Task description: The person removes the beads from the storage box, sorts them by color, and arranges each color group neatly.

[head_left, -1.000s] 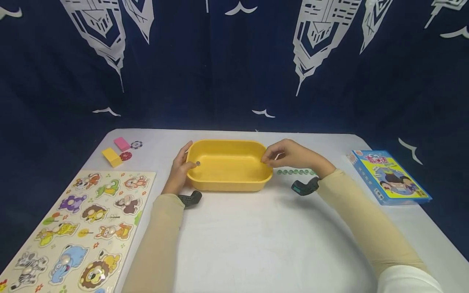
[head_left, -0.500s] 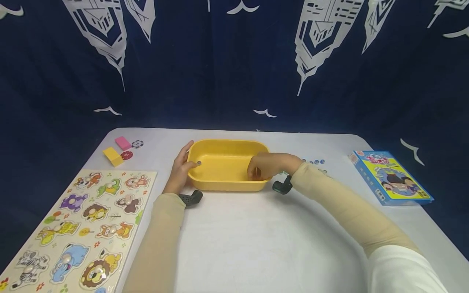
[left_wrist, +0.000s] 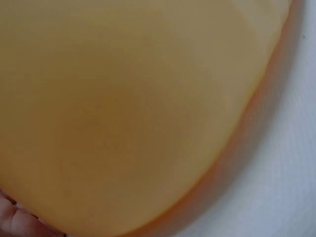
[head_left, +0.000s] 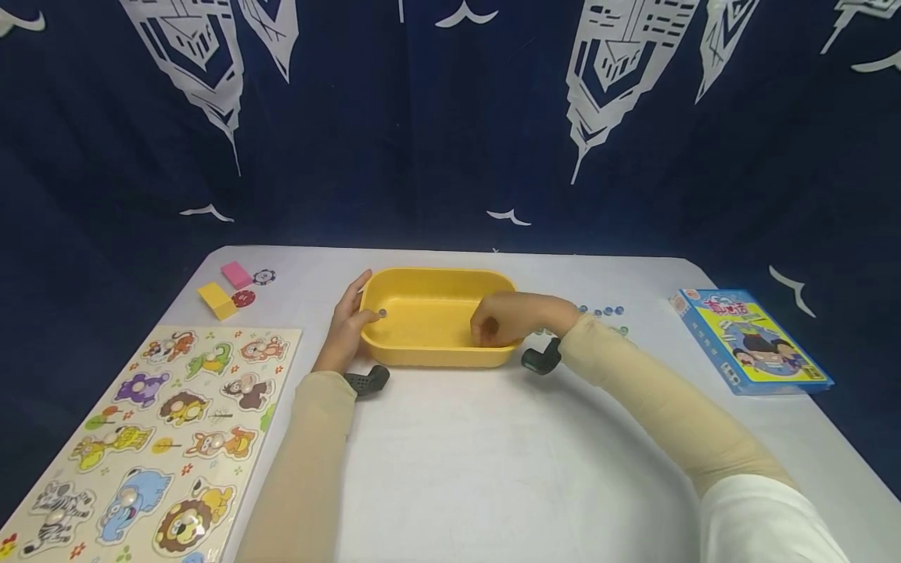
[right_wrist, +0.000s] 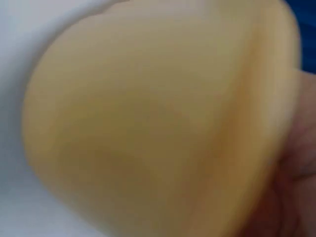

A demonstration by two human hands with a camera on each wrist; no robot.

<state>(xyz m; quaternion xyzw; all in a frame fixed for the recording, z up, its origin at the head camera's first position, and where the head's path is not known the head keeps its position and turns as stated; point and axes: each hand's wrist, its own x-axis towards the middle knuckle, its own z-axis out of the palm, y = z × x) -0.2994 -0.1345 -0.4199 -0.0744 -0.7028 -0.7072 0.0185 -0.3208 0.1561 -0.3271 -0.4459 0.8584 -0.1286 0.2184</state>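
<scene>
My left hand (head_left: 345, 328) grips the left end of a yellow plastic basin (head_left: 436, 357), thumb inside and fingers outside the wall. A small round bead (head_left: 382, 313) shows at that thumb's tip. Over the basin's right rim reaches my right hand (head_left: 503, 317), its fingers curled down inside near the front wall. Its fingertips are hidden, and I cannot tell whether they hold anything. In the left wrist view the basin (left_wrist: 123, 123) nearly fills the picture, with fingers (left_wrist: 24, 224) at the lower left. Blurred basin wall (right_wrist: 123, 108) fills the right wrist view.
Blue beads (head_left: 608, 311) and green beads (head_left: 622, 331) lie right of the basin, partly behind the right wrist. An animal puzzle board (head_left: 281, 367) lies left. Yellow (head_left: 217, 301) and pink blocks (head_left: 236, 274) sit beyond it. A blue box (head_left: 753, 340) stands at right.
My right hand has moved left and down from the basin's right rim to inside it, uncovering the blue beads. Over the last half second it shifts slightly left. The left hand stays put.
</scene>
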